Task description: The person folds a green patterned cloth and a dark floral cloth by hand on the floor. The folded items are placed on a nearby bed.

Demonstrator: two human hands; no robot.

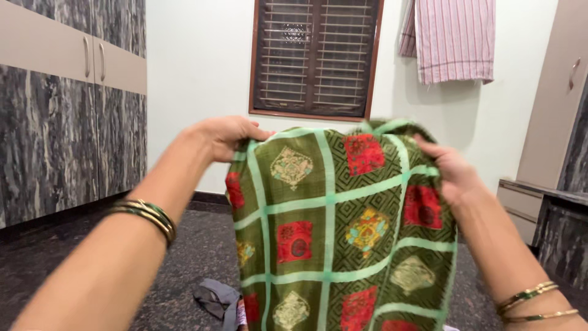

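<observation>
A green patterned cloth [334, 233] with pale green stripes and red and yellow motifs hangs in front of me, held up by its top edge. My left hand [223, 136] grips the cloth's upper left corner. My right hand [452, 168] grips the bunched upper right edge. Both wrists carry thin bangles. The cloth's lower part runs out of the bottom of the view.
A grey garment [217, 299] lies on the dark speckled floor [184, 257] below the cloth. Tall marbled wardrobe doors [61, 122] line the left wall. A dark barred window [315, 58] and a hanging striped cloth [454, 40] are ahead. A cabinet [551, 202] stands at the right.
</observation>
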